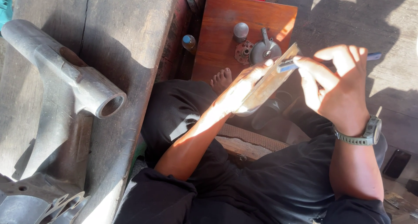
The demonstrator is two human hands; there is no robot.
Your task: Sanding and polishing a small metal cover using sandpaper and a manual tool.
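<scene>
Head view, hands: the left hand [244,87] is closed on a flat, thin, tan plate [270,82], thumb on top and fingers beneath, holding it tilted above the lap.
Right hand: the right hand [335,82] pinches a slim blue-and-silver tool [289,66] between thumb and curled fingers; the tool's near end touches the upper edge of the plate, and its far end pokes out to the right of the hand.
Wrist: a grey-green watch [370,132] sits on the right wrist.
Plate position: middle of the scene, between the two hands, just above the knees in black trousers [278,185].
Foot: a bare foot [221,79] rests by the near edge of a small reddish wooden table [217,19].
On the table: a round grey metal cover [264,51] with a lever, a small toothed disc [244,52] just left of it, and a dark rounded knob [241,31] farther away.
Beside the table: a small bottle with a blue cap [188,41] stands at its left.
Left side: a large grey cast-metal part [69,89] with open tube ends lies on a worn wooden bench [130,28].
Right near corner: a dark phone [396,163] lies on the ground, well apart from the hands.
Light: hard sun falls across the left forearm and plate; the rest lies in shadow.
</scene>
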